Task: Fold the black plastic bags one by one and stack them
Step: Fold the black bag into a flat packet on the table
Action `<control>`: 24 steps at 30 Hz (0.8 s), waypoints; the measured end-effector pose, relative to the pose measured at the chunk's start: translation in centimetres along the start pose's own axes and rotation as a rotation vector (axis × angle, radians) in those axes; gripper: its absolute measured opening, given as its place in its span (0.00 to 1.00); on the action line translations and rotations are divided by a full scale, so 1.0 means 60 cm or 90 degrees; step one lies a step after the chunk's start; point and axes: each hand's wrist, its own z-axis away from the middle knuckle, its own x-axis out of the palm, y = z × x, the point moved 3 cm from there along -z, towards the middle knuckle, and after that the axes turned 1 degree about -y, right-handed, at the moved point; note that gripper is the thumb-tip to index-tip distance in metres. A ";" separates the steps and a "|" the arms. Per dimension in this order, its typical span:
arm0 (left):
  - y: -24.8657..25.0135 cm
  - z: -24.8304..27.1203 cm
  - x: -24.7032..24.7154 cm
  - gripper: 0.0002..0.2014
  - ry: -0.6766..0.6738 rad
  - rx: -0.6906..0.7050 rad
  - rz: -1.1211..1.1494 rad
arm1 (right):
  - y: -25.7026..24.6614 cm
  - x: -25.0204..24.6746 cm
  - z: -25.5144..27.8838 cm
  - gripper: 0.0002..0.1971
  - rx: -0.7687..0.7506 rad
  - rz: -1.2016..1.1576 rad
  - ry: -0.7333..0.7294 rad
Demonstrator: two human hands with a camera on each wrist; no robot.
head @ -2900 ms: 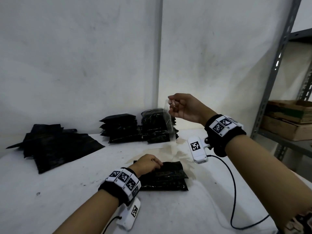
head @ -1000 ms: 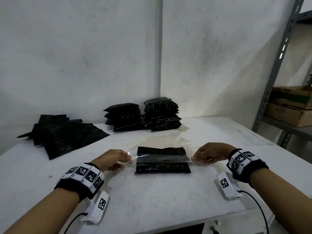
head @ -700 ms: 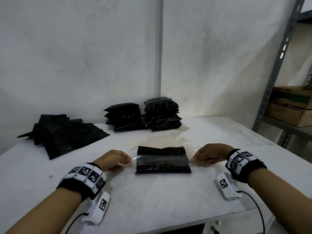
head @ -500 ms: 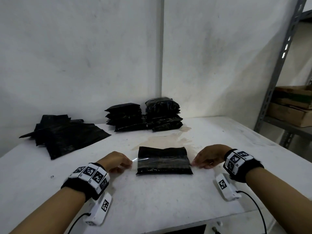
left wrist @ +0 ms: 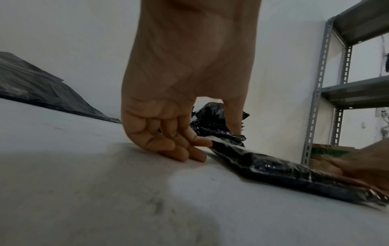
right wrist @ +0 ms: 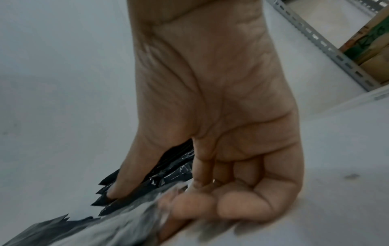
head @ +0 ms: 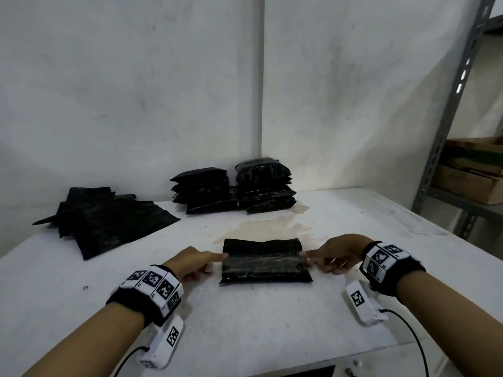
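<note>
My left hand (head: 193, 262) sits at the left end of the flat stack of folded black plastic bags (head: 265, 276) lying in front of me on the white table (head: 245, 327). Its thumb and forefinger pinch one end of a clear strip of tape (head: 262, 260) stretched across the stack, while the other fingers (left wrist: 179, 154) curl down onto the tabletop. My right hand (head: 334, 251) is at the stack's right end, pinching the strip's other end with the remaining fingers curled under; that end is blurred in the wrist view. Beyond the stack a brownish stain (head: 268, 228) marks the table. Farther back, two piles of bundled black bags (head: 236, 186) stand side by side near the wall. To their left lies a loose heap of unfolded black plastic bags (head: 106, 219). On the far right, a grey metal shelf (head: 446, 110) holds cardboard boxes (head: 471, 183).
</note>
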 end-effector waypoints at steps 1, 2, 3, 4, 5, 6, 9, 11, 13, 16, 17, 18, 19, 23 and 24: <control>0.000 -0.002 0.001 0.23 0.011 0.002 -0.027 | -0.001 0.003 0.000 0.21 -0.001 0.012 0.004; 0.000 -0.005 0.003 0.23 0.019 0.003 -0.057 | -0.002 0.005 0.000 0.21 -0.001 0.027 0.008; 0.000 -0.008 0.004 0.24 0.022 0.005 -0.081 | -0.002 0.005 -0.002 0.21 0.001 0.041 0.013; -0.001 -0.011 0.005 0.24 0.021 0.006 -0.088 | -0.002 0.004 -0.005 0.22 0.003 0.049 0.022; -0.002 -0.014 0.006 0.25 0.019 0.006 -0.084 | -0.002 0.002 -0.009 0.23 0.004 0.052 0.032; -0.003 -0.016 0.007 0.25 0.017 0.005 -0.076 | -0.002 0.001 -0.014 0.26 0.008 0.056 0.039; -0.004 -0.020 0.008 0.25 0.019 0.008 -0.073 | -0.003 0.000 -0.026 0.27 0.015 0.058 0.038; -0.004 -0.023 0.008 0.25 0.016 0.014 -0.072 | -0.005 0.001 -0.028 0.24 0.025 0.049 0.036; -0.005 -0.025 0.008 0.26 0.017 0.021 -0.071 | -0.007 0.002 -0.025 0.21 0.032 0.036 0.038; -0.007 -0.027 0.008 0.27 0.022 0.029 -0.074 | -0.010 0.004 -0.019 0.18 0.033 0.010 0.039; -0.007 -0.027 0.009 0.27 0.022 0.029 -0.072 | -0.012 0.005 -0.016 0.17 0.033 0.000 0.035; -0.006 -0.027 0.009 0.27 0.024 0.029 -0.072 | -0.012 0.006 -0.014 0.16 0.032 -0.006 0.031; -0.005 -0.026 0.009 0.27 0.027 0.030 -0.074 | -0.013 0.008 -0.013 0.15 0.031 -0.011 0.028; -0.003 -0.023 0.009 0.26 0.038 0.032 -0.082 | -0.019 0.013 -0.005 0.12 0.020 -0.070 0.024; -0.003 -0.022 0.009 0.25 0.039 0.034 -0.084 | -0.020 0.014 -0.004 0.11 0.018 -0.094 0.015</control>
